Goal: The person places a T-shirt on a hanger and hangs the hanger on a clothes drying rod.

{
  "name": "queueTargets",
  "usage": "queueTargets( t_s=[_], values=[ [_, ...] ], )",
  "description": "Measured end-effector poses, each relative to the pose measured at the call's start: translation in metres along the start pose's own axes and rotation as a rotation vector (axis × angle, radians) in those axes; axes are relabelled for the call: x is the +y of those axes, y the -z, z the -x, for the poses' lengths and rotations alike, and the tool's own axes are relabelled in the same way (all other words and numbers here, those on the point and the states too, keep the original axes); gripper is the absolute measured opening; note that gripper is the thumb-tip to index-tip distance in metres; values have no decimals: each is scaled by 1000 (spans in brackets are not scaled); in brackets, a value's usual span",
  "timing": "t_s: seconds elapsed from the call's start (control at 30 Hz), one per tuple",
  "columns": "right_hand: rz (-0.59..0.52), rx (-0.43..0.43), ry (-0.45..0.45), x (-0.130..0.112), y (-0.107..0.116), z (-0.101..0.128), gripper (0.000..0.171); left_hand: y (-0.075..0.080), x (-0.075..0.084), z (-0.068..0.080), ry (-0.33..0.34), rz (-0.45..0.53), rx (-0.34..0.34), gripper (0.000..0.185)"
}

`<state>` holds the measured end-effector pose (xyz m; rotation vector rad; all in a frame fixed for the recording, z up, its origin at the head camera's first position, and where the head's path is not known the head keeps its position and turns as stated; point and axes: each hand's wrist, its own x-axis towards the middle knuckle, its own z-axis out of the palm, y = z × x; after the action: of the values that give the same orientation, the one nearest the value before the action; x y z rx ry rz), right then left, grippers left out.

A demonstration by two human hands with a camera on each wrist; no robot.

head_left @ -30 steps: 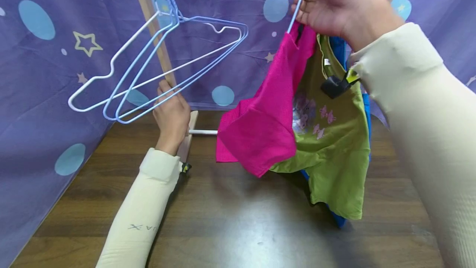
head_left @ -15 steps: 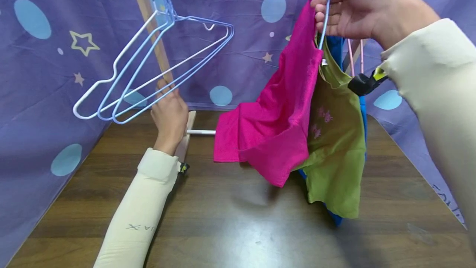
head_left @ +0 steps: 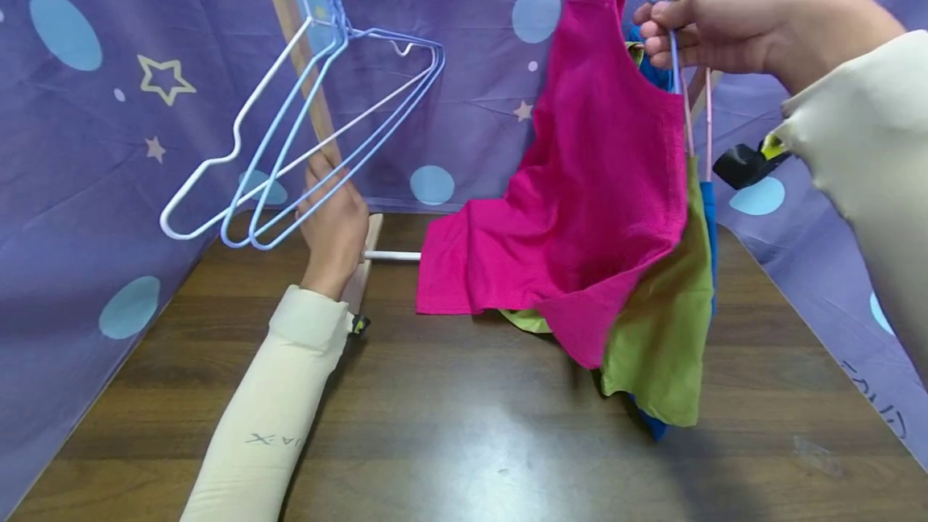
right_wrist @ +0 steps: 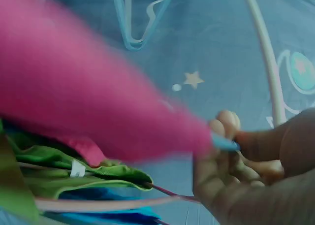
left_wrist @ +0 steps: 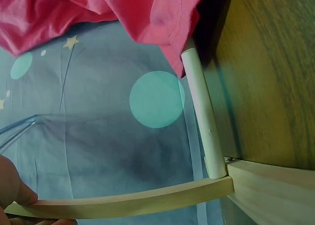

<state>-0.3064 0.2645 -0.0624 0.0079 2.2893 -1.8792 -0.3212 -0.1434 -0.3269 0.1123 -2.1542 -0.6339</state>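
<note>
In the head view, my left hand [head_left: 335, 220] grips the wooden post [head_left: 286, 18] of a clothes rack. The left wrist view has its thumb and fingertips on either side of that post. At upper right, my right hand [head_left: 761, 18] pinches a blue hanger [head_left: 676, 63] near its neck, thumb against fingers. From this hanger drapes a bright pink sleeveless top [head_left: 602, 159], blurred in the right wrist view. Behind it hang an olive-green top [head_left: 663, 337] and a blue garment [head_left: 709, 240], both largely covered by the pink cloth.
Bare blue hangers [head_left: 288, 135] and a white hanger [head_left: 238, 123] hang at left, in front of the left hand. A white rod [left_wrist: 202, 112] joins the rack's foot low down. Pink hanger wire [head_left: 709, 127] shows at right. A starry purple curtain [head_left: 478, 111] backs the wooden table [head_left: 435, 425].
My right hand has moved right with the blue hanger, and the pink top has swung to face the camera, covering more of the green top. The left hand stays on the post.
</note>
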Motion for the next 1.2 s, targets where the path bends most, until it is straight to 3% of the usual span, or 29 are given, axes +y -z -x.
queueTargets(
  t_s=[0.2, 0.33, 0.5, 0.63, 0.9, 1.2],
  values=[
    [734, 243, 177, 8, -18, 15, 36, 0, 1, -2, -22, 3, -3, 26],
    [1016, 396, 248, 12, -27, 20, 42, 0, 3, -2, 5, 7, -25, 28],
    [1123, 460, 276, 17, -29, 21, 35, 0, 3, 1, 40, 2, -27, 33],
    [1166, 480, 236, 20, -27, 21, 27, -2, 4, 3, 18, -7, 2, 38],
    [1387, 503, 189, 26, -25, 16, 29, -1, 5, 3, 18, 2, -14, 36],
    [1463, 511, 211, 29, -23, 15, 25, -1, 5, 4, 8, 3, -33, 33]
  ],
)
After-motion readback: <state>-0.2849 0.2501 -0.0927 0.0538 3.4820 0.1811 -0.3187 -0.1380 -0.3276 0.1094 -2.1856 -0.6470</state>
